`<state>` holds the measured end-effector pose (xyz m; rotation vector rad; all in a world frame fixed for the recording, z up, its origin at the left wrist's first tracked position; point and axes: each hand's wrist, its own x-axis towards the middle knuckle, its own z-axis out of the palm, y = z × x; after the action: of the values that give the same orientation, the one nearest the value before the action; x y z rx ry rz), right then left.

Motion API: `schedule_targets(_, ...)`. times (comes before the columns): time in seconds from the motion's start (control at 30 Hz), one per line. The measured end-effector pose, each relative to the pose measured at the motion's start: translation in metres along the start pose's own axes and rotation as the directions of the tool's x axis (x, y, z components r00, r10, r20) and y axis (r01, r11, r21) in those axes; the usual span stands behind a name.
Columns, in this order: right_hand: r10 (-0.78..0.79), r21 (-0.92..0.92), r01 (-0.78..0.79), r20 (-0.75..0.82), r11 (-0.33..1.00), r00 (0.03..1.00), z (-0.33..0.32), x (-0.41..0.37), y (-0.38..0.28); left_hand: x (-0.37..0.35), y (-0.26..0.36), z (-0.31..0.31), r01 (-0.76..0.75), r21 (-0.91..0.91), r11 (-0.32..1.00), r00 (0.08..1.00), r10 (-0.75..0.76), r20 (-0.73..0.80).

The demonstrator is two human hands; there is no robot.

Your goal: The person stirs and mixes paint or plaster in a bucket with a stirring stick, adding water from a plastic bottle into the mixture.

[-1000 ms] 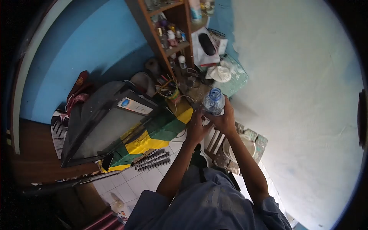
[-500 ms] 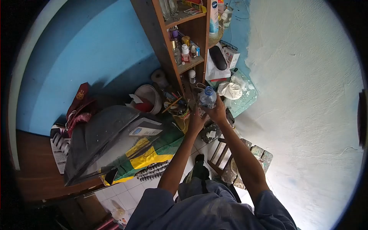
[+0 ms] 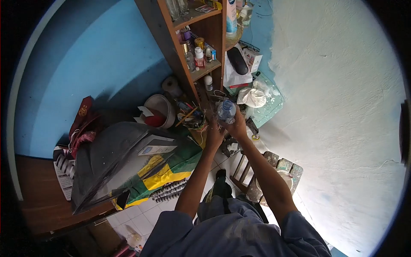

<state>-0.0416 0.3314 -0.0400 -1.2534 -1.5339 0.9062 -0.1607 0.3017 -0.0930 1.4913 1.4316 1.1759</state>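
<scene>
A clear plastic bottle (image 3: 226, 110) with a blue neck stands out in front of the wooden shelf unit, seen from above. My right hand (image 3: 236, 127) is closed around its lower right side. My left hand (image 3: 215, 133) is just left of the bottle, close to its base. Its fingers are partly hidden, and whether they touch the bottle cannot be made out. Left of that hand is a holder crowded with pens and brushes (image 3: 195, 120).
The shelf unit (image 3: 223, 51) carries small bottles. A white bag (image 3: 251, 97) sits on a glass shelf (image 3: 274, 105) at the right. A grey bucket (image 3: 166, 107) and a dark plastic cover (image 3: 111, 154) are at the left. A paint-spattered stool (image 3: 293, 169) stands below my right arm.
The view has shifted slightly, so most things appear a little further left. The bottle stays in my right hand, slightly lower in the view, with my left hand still beside it.
</scene>
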Motion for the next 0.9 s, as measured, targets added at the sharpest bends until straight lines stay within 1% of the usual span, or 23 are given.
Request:
schedule_targets(0.03, 0.015, 0.005, -0.016, 0.013, 1.000, 1.000, 0.000, -0.001, 0.001, 0.000, 0.000, -0.001, 0.016, 0.051, 0.999, 1.000, -0.017, 0.017)
schedule_targets(0.1, -0.101, -0.080, 0.098, -0.037, 0.992, 0.994, -0.003, -0.008, -0.003, 0.001, -0.003, -0.001, 0.051, 0.151, 0.987, 0.997, -0.060, 0.055)
schedule_targets(0.13, -0.151, -0.128, 0.143, -0.057, 0.981, 0.987, -0.008, -0.015, -0.004, -0.002, 0.001, -0.002, 0.007, 0.163, 0.987, 1.000, -0.009, 0.013)
schedule_targets(0.17, -0.122, -0.067, 0.122, 0.003, 0.990, 0.993, -0.019, -0.023, -0.001, -0.006, 0.003, -0.004, -0.035, 0.174, 0.984, 0.999, 0.039, -0.019)
schedule_targets(0.2, -0.125, -0.114, 0.124, 0.002, 0.986, 0.992, -0.034, -0.037, -0.006, -0.011, 0.002, -0.005, -0.078, 0.182, 0.980, 0.995, 0.087, -0.043)
schedule_targets(0.23, -0.125, -0.167, 0.124, 0.003, 0.978, 0.992, -0.054, -0.051, -0.022, -0.013, -0.019, -0.008, -0.184, 0.256, 0.949, 0.974, 0.211, -0.081)
schedule_targets(0.27, -0.124, -0.221, 0.122, 0.006, 0.967, 0.992, -0.076, -0.064, -0.040, -0.024, -0.017, -0.004, -0.197, 0.209, 0.958, 0.968, 0.224, -0.114)
schedule_targets(0.3, -0.122, -0.207, 0.122, 0.010, 0.971, 0.992, -0.102, -0.085, -0.059, -0.036, -0.014, -0.001, -0.213, 0.162, 0.964, 0.960, 0.237, -0.147)
schedule_targets(0.33, -0.006, -0.245, 0.013, 0.030, 0.969, 1.000, -0.131, -0.106, -0.077, -0.054, 0.034, -0.011, -0.134, -0.001, 0.991, 0.976, 0.132, -0.172)
schedule_targets(0.37, 0.108, -0.276, -0.091, 0.048, 0.957, 0.993, -0.158, -0.129, -0.090, -0.074, 0.063, -0.017, -0.053, -0.156, 0.986, 0.983, 0.023, -0.183)
schedule_targets(0.43, 0.161, -0.403, -0.163, -0.040, 0.901, 0.986, -0.198, -0.175, -0.092, -0.119, 0.065, 0.000, 0.075, -0.286, 0.955, 0.996, -0.086, -0.026)
schedule_targets(0.47, 0.112, -0.480, -0.134, -0.075, 0.867, 0.991, -0.213, -0.199, -0.082, -0.139, 0.069, 0.009, 0.139, -0.340, 0.930, 0.990, -0.129, 0.053)
schedule_targets(0.5, 0.158, -0.498, -0.204, -0.133, 0.843, 0.978, -0.224, -0.219, -0.079, -0.157, 0.076, 0.018, 0.180, -0.311, 0.933, 0.975, -0.127, 0.183)
schedule_targets(0.53, 0.161, -0.532, -0.222, -0.158, 0.817, 0.974, -0.230, -0.237, -0.072, -0.173, 0.082, 0.027, 0.215, -0.277, 0.937, 0.943, -0.125, 0.309)
schedule_targets(0.6, 0.162, -0.597, -0.257, -0.209, 0.760, 0.964, -0.238, -0.265, -0.051, -0.202, 0.077, 0.045, 0.236, -0.159, 0.959, 0.864, -0.133, 0.485)
schedule_targets(0.63, 0.135, -0.613, -0.249, -0.227, 0.750, 0.965, -0.239, -0.272, -0.044, -0.210, 0.078, 0.053, 0.235, -0.095, 0.967, 0.812, -0.142, 0.566)
schedule_targets(0.73, 0.138, -0.646, -0.276, -0.256, 0.712, 0.957, -0.235, -0.283, -0.027, -0.221, 0.084, 0.070, -0.008, 0.136, 0.991, 0.733, -0.087, 0.675)
schedule_targets(0.77, 0.130, -0.662, -0.279, -0.267, 0.696, 0.955, -0.233, -0.286, -0.023, -0.221, 0.087, 0.074, -0.012, 0.156, 0.988, 0.692, -0.104, 0.714)
schedule_targets(0.83, 0.107, -0.693, -0.276, -0.277, 0.666, 0.955, -0.231, -0.287, -0.016, -0.218, 0.097, 0.082, -0.052, 0.153, 0.987, 0.685, -0.076, 0.725)
schedule_targets(0.9, 0.084, -0.699, -0.266, -0.284, 0.664, 0.955, -0.229, -0.288, -0.012, -0.221, 0.101, 0.090, -0.082, 0.151, 0.985, 0.686, -0.054, 0.726)
